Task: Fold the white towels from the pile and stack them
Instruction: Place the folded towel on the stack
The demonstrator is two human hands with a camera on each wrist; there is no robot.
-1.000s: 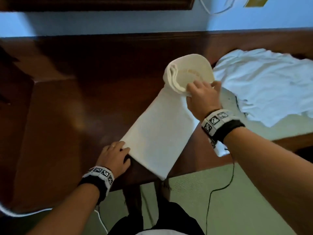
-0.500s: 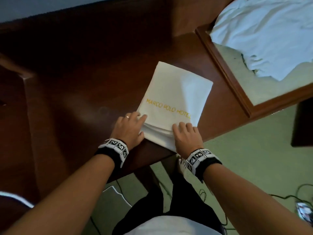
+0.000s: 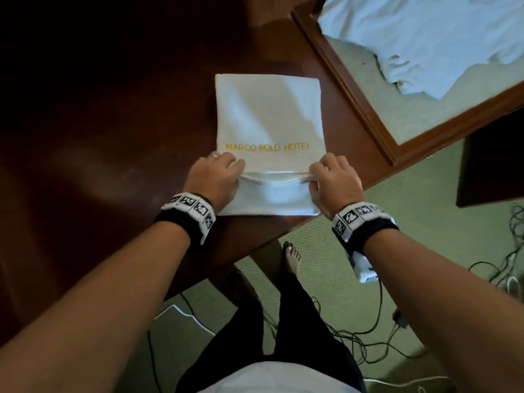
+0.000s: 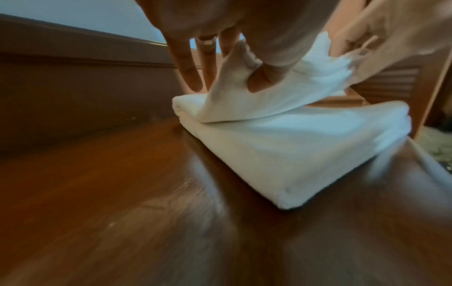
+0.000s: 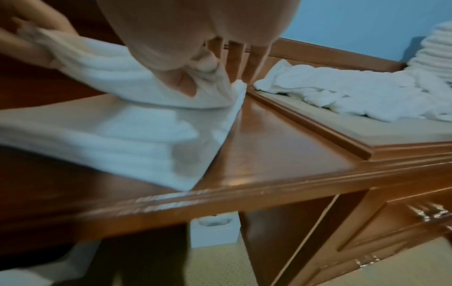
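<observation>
The white towel (image 3: pixel 269 114) looks soft, light and limp terry, likely to sag wherever it is unsupported, so it is best taken at both corners of one edge. That is where it is held: the left grip (image 3: pixel 215 177) and the right grip (image 3: pixel 334 180) each pinch a near corner of its upper layer, thumb under and fingers curled over, raised slightly off the layers beneath. It lies folded on the dark wooden counter (image 3: pixel 113 137), stretching away from both grips, with gold lettering just beyond the fingers. The unfolded pile (image 3: pixel 425 38) sits far beyond the right grip.
</observation>
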